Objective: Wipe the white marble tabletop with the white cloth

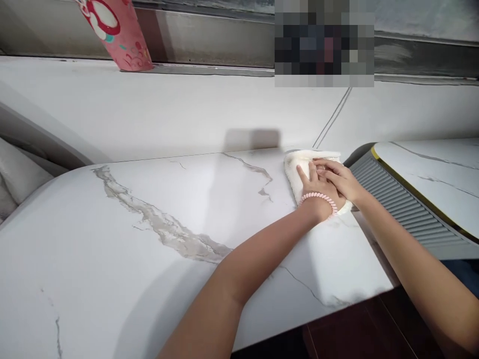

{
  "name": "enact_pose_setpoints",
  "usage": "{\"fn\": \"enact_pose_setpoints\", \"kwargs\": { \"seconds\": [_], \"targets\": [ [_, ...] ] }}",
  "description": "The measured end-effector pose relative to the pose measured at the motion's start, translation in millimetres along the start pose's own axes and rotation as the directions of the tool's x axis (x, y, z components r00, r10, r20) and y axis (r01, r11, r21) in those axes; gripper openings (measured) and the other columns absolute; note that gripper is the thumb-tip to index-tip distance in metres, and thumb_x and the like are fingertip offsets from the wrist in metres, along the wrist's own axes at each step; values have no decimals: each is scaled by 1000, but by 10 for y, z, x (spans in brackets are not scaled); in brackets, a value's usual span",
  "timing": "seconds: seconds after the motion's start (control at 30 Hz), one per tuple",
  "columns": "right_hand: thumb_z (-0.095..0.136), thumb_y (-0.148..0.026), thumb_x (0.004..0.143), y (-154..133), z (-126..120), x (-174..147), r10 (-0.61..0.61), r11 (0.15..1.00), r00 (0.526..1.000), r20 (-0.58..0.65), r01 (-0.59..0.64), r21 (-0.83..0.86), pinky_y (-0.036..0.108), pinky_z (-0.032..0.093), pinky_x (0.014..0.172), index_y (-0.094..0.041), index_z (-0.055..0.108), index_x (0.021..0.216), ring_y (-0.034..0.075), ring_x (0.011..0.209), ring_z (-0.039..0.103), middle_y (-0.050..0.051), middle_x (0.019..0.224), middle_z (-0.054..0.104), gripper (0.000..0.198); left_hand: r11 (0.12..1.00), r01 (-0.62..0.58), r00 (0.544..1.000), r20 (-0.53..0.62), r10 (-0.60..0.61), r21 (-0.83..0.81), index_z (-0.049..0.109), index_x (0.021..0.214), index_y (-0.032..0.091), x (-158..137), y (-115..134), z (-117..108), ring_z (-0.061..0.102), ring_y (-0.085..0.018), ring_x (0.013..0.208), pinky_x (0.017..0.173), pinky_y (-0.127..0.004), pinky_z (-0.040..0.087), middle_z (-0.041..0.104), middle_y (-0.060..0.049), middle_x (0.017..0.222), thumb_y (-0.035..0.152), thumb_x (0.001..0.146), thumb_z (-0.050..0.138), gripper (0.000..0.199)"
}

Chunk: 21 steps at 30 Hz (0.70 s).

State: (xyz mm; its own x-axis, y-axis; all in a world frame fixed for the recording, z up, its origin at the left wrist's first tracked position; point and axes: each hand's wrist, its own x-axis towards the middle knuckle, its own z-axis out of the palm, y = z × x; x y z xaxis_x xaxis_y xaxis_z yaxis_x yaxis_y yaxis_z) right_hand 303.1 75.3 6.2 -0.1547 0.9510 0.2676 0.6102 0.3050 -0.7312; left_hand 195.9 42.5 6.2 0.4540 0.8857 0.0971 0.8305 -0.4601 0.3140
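A folded cream-white cloth lies on the far right corner of a white marbled tabletop, close to the wall. My left hand rests flat on the cloth, fingers spread, with a pink coiled band around its wrist. From the right, my right hand overlaps the back of my left hand, its fingers stretched out. Both palms are hidden, and part of the cloth is covered by the hands.
Right of the tabletop stands another marbled top with a gold edge and a grey ribbed side. A pink patterned box or bag sits on the window ledge. Pale padded seating is at far left; dark red floor lies below.
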Motion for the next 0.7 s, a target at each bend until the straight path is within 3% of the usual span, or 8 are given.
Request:
{"fn": "enact_pose_setpoints", "kwargs": {
  "seconds": [0.2, 0.37, 0.57, 0.7],
  "targets": [
    [58, -40, 77, 174, -19, 397, 59, 996, 997, 45, -61, 58, 51, 41, 106, -26, 69, 97, 30, 116, 58, 4, 119, 67, 27, 993, 105, 994, -38, -103, 57, 33, 151, 13, 346, -44, 20, 7, -37, 149, 118, -65, 2, 32, -7, 158, 37, 91, 30, 65],
    [59, -40, 74, 340, -57, 594, 94, 991, 995, 44, -97, 88, 54, 40, 107, -28, 69, 93, 32, 117, 57, 3, 122, 66, 26, 991, 107, 994, -38, -104, 81, 34, 150, 12, 539, -37, 66, 8, -38, 148, 118, -65, 1, 34, -9, 156, 38, 91, 28, 65],
    [56, -40, 75, 334, -64, 577, 59, 998, 998, 0, -59, 38, 51, 30, 114, -26, 69, 93, 30, 121, 55, 3, 119, 67, 26, 998, 61, 992, -114, -58, 20, 30, 152, 15, 543, -54, 79, 11, -38, 147, 117, -64, 0, 36, -12, 155, 37, 92, 31, 64],
    [55, -43, 79, 281, -102, 444, 53, 999, 998, 31, -54, 6, 51, 29, 115, -27, 69, 97, 30, 124, 52, 4, 121, 65, 28, 997, 70, 993, -92, -68, 15, 28, 153, 16, 460, 17, 83, 11, -37, 148, 118, -64, 0, 32, -10, 157, 38, 93, 27, 63]
  ]
}}
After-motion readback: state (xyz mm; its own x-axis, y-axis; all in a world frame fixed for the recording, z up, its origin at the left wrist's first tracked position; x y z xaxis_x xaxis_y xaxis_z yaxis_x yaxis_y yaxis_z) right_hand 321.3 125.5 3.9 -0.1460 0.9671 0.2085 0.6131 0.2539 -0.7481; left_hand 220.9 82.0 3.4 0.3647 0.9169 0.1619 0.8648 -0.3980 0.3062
